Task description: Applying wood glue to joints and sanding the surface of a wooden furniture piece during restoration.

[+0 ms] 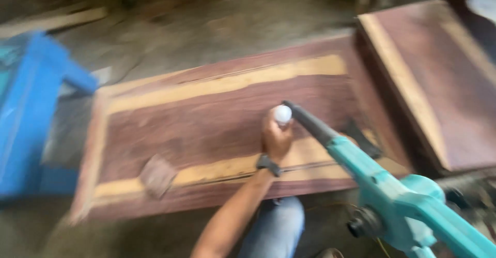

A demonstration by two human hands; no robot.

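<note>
Nearest the camera, at the lower right, is a teal blower with a long dark nozzle that slants up and left toward the middle of the scene. The right hand that would carry it is out of view, so its grip cannot be told. Just left of the blower, a knee in blue jeans shows at the near edge.

The left hand, with a dark watch on the wrist, is closed around a small white round object; only its white top shows above the fingers, and whether it is a bottle or a cap cannot be told. The nozzle tip sits just beside this white object.

Hand and object are over a large reddish-brown wooden panel with pale yellow streaks, lying flat. A small brown piece rests on its near left part. A second wooden panel lies to the far right. A blue frame stands at the left.
</note>
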